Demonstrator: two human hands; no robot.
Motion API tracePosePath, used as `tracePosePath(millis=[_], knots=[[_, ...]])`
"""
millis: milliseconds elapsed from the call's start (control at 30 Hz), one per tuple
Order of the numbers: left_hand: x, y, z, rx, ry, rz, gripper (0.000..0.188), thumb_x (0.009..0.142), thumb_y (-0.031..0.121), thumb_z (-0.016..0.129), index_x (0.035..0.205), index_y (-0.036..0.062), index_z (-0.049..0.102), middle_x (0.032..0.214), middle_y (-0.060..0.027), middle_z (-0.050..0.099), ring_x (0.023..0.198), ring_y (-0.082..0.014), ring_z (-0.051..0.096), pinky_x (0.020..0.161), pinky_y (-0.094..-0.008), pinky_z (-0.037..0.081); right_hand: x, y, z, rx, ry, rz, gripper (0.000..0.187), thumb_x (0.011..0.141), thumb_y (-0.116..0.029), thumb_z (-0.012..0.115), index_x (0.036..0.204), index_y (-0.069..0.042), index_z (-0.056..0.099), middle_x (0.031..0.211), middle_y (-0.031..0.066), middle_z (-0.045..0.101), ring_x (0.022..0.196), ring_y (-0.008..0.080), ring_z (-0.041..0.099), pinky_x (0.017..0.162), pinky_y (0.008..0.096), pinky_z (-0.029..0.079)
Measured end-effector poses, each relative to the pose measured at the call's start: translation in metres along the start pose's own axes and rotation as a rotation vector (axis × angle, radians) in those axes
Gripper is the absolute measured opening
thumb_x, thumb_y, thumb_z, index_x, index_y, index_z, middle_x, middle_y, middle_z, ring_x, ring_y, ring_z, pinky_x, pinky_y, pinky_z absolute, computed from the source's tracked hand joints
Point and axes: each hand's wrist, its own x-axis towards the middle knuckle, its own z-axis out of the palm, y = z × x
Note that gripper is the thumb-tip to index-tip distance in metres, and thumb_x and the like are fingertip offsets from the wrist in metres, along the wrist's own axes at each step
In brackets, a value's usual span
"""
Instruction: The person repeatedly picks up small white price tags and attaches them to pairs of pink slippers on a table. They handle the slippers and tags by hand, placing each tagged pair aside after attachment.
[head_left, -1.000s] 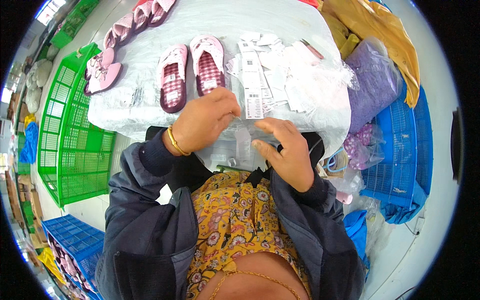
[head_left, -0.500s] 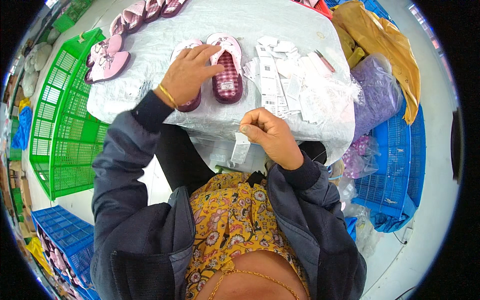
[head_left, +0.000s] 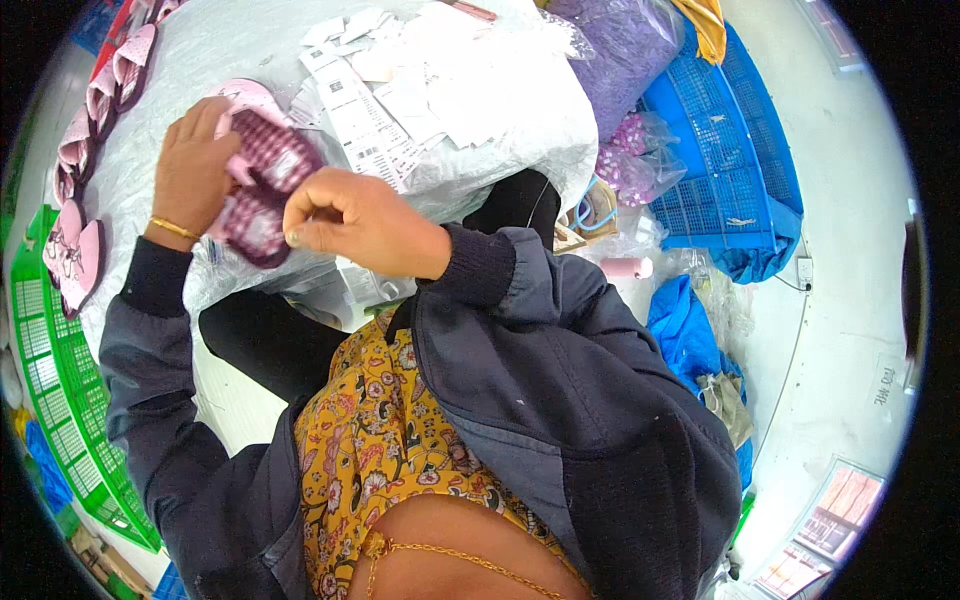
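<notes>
A pair of pink slippers with maroon checked insoles, a farther slipper (head_left: 278, 150) and a nearer slipper (head_left: 250, 228), lies close together at the near left of the covered table. Over their pink uppers, my left hand (head_left: 192, 172) is closed, its fingertips curled at the openings. Beside the insoles' heel ends, my right hand (head_left: 368, 222) keeps thumb and forefinger pinched. Whatever is between them is hidden, and motion blurs the slippers slightly. Just beyond my right hand lie printed white label strips (head_left: 350, 108).
More pink slippers (head_left: 76, 255) line the table's left edge. A heap of white tags (head_left: 460, 75) covers the far middle. Green crates (head_left: 60, 390) stand at left, blue crates (head_left: 700, 150) at right. A purple bag (head_left: 620, 50) rests beside the table.
The view has swung right. My left hand has closed on the slippers, which are now turned and closer together. My right hand has come up to them; its hanging white tag no longer shows.
</notes>
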Motion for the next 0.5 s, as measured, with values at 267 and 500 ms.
tracePosePath(millis=[267, 500], knots=[[0.0, 0.006, 0.01, -0.164, 0.022, -0.038, 0.033, 0.069, 0.006, 0.069, 0.101, 0.0065, 0.064, 0.14, -0.016, 0.047, 0.124, -0.0355, 0.049, 0.096, -0.0416, 0.048, 0.057, 0.023, 0.011, 0.363, 0.202, 0.171, 0.012, 0.096, -0.012, 0.062, 0.103, -0.002, 0.06, 0.084, 0.0004, 0.06, 0.072, 0.0062, 0.053, 0.066, 0.0212, 0.046], [-0.002, -0.001, 0.001, -0.205, -0.089, -0.057, 0.033, 0.073, 0.016, 0.071, 0.105, 0.0072, 0.067, 0.141, -0.0178, 0.045, 0.123, -0.036, 0.049, 0.094, -0.0409, 0.05, 0.076, 0.053, 0.03, 0.075, 0.255, 0.355, 0.015, 0.09, -0.008, 0.065, 0.102, 0.0, 0.059, 0.077, 0.0067, 0.065, 0.064, 0.0128, 0.06, 0.058, 0.0275, 0.05]])
